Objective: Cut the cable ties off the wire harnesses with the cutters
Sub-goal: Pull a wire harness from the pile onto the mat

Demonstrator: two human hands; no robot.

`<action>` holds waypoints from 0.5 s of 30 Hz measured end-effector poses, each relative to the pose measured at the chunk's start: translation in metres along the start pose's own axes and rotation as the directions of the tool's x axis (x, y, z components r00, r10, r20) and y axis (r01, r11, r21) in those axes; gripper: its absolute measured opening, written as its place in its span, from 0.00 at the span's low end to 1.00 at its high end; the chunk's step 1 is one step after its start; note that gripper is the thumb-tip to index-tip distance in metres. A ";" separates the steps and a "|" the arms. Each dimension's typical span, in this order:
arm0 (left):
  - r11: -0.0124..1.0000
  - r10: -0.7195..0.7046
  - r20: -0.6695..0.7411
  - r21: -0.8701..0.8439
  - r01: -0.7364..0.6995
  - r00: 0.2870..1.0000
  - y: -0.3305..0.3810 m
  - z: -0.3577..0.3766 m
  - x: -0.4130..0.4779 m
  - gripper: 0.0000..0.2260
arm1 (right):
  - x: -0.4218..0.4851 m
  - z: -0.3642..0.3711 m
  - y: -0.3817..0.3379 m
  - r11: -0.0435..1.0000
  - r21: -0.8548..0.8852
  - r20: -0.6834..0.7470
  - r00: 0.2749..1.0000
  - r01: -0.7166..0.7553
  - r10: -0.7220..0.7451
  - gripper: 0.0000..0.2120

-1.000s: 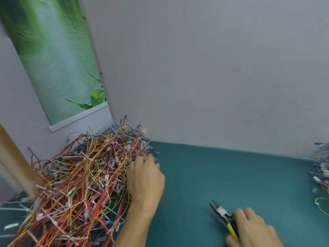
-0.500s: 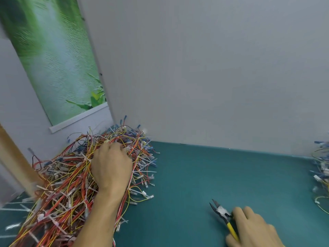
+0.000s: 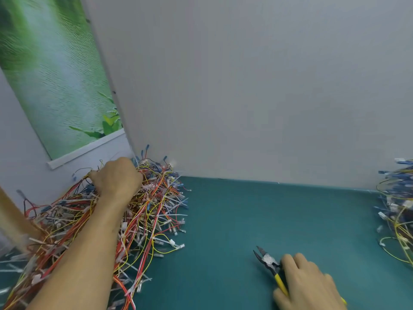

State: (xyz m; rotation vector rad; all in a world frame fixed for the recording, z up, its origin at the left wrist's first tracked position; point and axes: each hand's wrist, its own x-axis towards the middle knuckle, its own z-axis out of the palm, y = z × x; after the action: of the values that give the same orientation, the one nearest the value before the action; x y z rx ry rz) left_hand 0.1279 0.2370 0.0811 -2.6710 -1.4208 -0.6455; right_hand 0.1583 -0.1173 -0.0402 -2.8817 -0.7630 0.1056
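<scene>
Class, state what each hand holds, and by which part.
Right hand grips the cutters by the yellow handles. Left hand curls into the wire harnesses; hold cannot be told.

Teal tabletop (image 3: 245, 220) — grey partition (image 3: 245, 86), green poster (image 3: 55, 74) behind.

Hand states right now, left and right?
Left hand: curled into the harness pile, gripping wires.
Right hand: gripping the cutters.

Single head-worn view, forward and down, seemingly close over table (image 3: 245, 220)
</scene>
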 end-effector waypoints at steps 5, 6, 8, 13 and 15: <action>0.935 0.190 -0.369 -0.214 -0.282 0.910 0.014 -0.026 -0.020 0.07 | 0.001 -0.002 0.000 1.000 -0.016 0.029 1.000 -0.011 0.011 0.14; 0.925 0.198 -0.413 -0.222 -0.309 0.889 0.016 -0.025 -0.024 0.07 | 0.001 -0.001 0.000 1.000 -0.015 0.034 0.999 -0.009 0.009 0.14; 0.929 0.171 -0.310 -0.265 -0.257 0.935 0.017 -0.014 -0.029 0.08 | 0.002 -0.002 0.001 1.000 -0.014 0.049 0.999 -0.012 0.012 0.14; 0.998 -0.036 0.300 -0.043 0.051 0.953 0.018 0.016 -0.033 0.13 | 0.001 -0.002 0.002 1.000 -0.012 0.056 0.998 -0.017 0.018 0.12; 0.997 0.023 0.100 0.077 -0.031 0.995 0.023 0.020 -0.037 0.18 | 0.001 -0.002 0.002 1.000 -0.007 0.059 0.998 -0.012 0.012 0.12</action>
State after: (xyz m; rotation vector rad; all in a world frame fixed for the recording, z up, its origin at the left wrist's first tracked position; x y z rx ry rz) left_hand 0.1351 0.1993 0.0517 -2.6899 -1.3986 -0.4514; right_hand 0.1605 -0.1186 -0.0388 -2.9011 -0.7578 0.1910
